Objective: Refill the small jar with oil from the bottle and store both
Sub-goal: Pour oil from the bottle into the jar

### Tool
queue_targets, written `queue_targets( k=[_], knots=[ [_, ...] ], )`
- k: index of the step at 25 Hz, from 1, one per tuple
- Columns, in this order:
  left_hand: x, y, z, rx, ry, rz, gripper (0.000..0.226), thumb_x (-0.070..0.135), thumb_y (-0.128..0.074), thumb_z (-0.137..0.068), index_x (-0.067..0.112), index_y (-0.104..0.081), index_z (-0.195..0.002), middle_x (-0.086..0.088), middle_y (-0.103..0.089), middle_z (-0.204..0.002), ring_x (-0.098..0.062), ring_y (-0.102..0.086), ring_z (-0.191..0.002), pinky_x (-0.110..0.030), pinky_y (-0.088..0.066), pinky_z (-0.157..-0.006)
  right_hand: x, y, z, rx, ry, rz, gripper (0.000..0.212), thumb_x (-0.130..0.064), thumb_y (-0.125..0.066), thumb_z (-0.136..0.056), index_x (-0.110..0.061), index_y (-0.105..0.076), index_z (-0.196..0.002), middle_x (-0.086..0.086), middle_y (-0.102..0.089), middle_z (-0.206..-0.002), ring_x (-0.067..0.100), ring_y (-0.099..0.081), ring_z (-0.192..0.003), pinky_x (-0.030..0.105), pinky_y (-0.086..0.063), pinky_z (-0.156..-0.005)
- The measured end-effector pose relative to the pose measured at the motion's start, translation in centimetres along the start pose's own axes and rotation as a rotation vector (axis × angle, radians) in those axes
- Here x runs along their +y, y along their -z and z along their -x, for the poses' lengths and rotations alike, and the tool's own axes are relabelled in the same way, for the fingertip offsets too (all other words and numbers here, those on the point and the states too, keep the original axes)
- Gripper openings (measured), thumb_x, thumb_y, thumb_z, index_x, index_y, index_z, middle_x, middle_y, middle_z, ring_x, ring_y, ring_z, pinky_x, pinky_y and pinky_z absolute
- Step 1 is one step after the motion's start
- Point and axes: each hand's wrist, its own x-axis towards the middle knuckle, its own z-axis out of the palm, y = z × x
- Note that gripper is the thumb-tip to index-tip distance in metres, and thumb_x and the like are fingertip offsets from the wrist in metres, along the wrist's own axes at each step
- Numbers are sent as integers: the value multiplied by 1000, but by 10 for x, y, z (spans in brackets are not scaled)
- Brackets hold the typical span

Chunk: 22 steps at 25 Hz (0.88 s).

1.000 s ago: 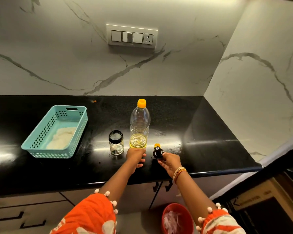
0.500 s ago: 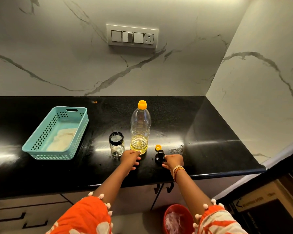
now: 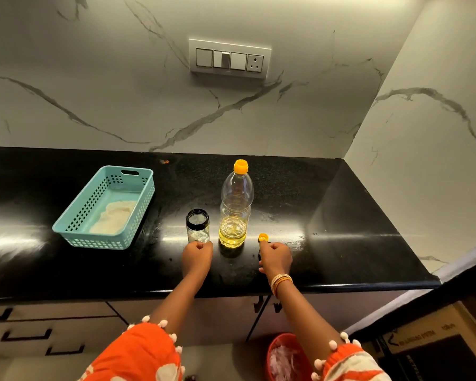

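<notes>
Countertop (image 3: pixel 66 270) of black stone carries everything, running into the right rear corner where the marble walls meet. Toward its left end sits a teal basket (image 3: pixel 74 229) with a pale cloth or powder lying inside; which of the two is hard to tell. Near the middle, closer to the front edge than the back, the oil bottle (image 3: pixel 235 204) stands upright and capped, oil filling only its lowest part. Just beside it on the left stands the small jar (image 3: pixel 198 226), black-rimmed, apparently lidless and nearly empty.

At the jar's base the left hand (image 3: pixel 197 257) has its fingers curled and touching the glass; whether they truly grip it cannot be told from above. On the other side of the bottle, the right hand (image 3: pixel 276 258) closes over a small dark object with an orange top (image 3: pixel 263 237), most of it hidden under the fingers, so its identity stays unclear.

Steadying the jar well would mean wrapping fingers low around its wall and keeping it flat on the stone, mouth clear of the thumb, before the bottle is uncapped. Glare on the stone could hide any spilled oil.
</notes>
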Motion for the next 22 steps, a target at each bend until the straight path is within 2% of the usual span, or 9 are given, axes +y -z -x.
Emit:
queue_targets(
  k=[2,3,6,8,11,15,18,22],
  knots=[
    [5,10,0,69,-14,-17,20,23,-62,-84,7,-58,-72,-8,-59,-69,-24,-53,-67,-30,-35,-54,-7,-17,10,-53,116,13,30,-29,-60,-78,-14,-55,-53,9,-63,-60,35,-66,-65,46,-58,-56],
    [5,14,-2,99,-22,-24,17,21,-63,-84,7,-58,-77,-6,-59,-73,-24,-52,-70,-30,-34,-56,-11,-25,15,-87,168,20,27,-28,-59,-78,-15,-56,-55,5,-63,-59,32,-66,-65,48,-58,-61],
    [4,26,-14,129,-52,-39,21,18,-67,-80,9,-53,-92,-8,-59,-87,-28,-56,-82,-30,-36,-66,-22,-49,30,-117,321,81,14,-26,-61,-79,-16,-63,-69,0,-65,-68,19,-63,-67,41,-56,-69],
    [0,32,-26,113,-101,-56,37,18,-73,-75,9,-50,-102,-14,-59,-99,-30,-57,-91,-30,-38,-71,-30,-58,41,-13,435,107,11,-24,-64,-77,-16,-57,-78,-1,-61,-78,17,-56,-71,35,-50,-65],
    [2,38,-41,65,-218,-107,63,24,-81,-71,10,-48,-122,-12,-54,-113,-28,-55,-103,-33,-43,-82,-43,-67,44,192,518,22,37,-21,-72,-69,-12,-44,-92,1,-47,-95,19,-48,-84,30,-41,-69],
    [13,42,-53,-38,-376,-89,76,30,-85,-69,16,-47,-133,-1,-49,-122,-15,-50,-111,-27,-40,-90,-55,-72,23,320,571,-18,66,-34,-80,-59,-13,-42,-110,5,-44,-107,24,-46,-99,39,-45,-82],
    [19,39,-58,-96,-409,-81,77,32,-87,-66,18,-49,-131,0,-54,-127,-15,-52,-116,-26,-39,-93,-58,-74,9,320,540,-20,77,-42,-81,-57,-16,-42,-118,4,-45,-113,24,-46,-104,45,-47,-86],
    [18,37,-63,-138,-425,-55,59,33,-88,-64,25,-57,-113,9,-64,-110,-13,-60,-106,-24,-46,-87,-57,-78,-3,183,540,-44,90,-44,-85,-59,-16,-39,-132,5,-50,-125,20,-49,-115,39,-47,-97]
  ],
)
